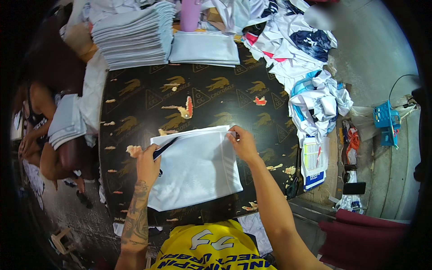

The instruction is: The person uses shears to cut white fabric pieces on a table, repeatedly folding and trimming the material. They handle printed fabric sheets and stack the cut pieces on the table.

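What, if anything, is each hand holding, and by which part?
The left hand grips a dark pointed tool, probably scissors, by its near end. The right hand pinches the white cloth at its far right corner.

the left head camera looks steeply down from above the near side of the black worktop point(216, 99), facing across it toward the stack of folded white fabric point(132, 38) at its far left. it is near enough that the worktop fills the middle (the fisheye bends its edges), the wearer's yellow jersey point(202, 252) showing just nearer.
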Motion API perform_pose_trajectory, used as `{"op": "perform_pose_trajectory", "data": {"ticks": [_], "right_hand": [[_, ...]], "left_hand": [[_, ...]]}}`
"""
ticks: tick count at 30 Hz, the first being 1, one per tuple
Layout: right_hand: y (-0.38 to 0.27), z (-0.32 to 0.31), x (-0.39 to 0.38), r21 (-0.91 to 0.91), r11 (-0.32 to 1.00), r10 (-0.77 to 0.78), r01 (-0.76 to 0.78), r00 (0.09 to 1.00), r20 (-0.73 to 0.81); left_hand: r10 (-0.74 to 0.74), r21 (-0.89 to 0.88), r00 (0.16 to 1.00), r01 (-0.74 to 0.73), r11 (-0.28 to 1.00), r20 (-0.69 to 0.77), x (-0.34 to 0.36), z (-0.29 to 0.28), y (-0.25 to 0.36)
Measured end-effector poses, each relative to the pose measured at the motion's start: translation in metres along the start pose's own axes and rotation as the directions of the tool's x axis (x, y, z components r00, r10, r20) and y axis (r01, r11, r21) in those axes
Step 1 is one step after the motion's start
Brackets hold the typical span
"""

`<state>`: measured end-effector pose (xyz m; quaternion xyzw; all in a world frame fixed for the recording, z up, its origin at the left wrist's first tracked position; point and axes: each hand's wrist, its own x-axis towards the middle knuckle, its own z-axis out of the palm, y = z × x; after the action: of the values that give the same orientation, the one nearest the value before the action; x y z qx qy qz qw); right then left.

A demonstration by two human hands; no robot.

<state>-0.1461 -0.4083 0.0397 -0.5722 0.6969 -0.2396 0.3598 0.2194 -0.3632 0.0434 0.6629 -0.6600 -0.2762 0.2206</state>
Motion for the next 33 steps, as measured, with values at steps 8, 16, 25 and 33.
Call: {"op": "perform_pose_trajectory", "data": {"ticks": [8, 16, 25, 33], "right_hand": [[0.013, 0.003, -0.141, 0.256, 0.932, 0.351, -0.255, 0.811, -0.468], [0.021, 0.031, -0.197, 0.744, 0.401, 0.750, -0.535, 0.657, 0.068], [-0.055, -0.209, -0.242, 0.064, 0.991, -0.057, 0.114, 0.819, -0.571], [0.091, -0.137, -0.225, -0.001, 1.000, 0.004, -0.005, 0.838, -0.546]], "left_hand": [[0.408, 0.133, 0.912, -0.410, 0.902, 0.039, 0.041, 0.057, 0.065], [0.462, -0.057, 0.679, -0.529, 0.847, 0.570, 0.144, 0.116, 0.147], [0.606, -0.510, 0.789, -0.482, 0.713, 0.102, 0.084, -0.065, 0.248], [0.260, -0.367, 0.945, -0.317, 0.875, -0.198, -0.057, 0.138, 0.156]]}}
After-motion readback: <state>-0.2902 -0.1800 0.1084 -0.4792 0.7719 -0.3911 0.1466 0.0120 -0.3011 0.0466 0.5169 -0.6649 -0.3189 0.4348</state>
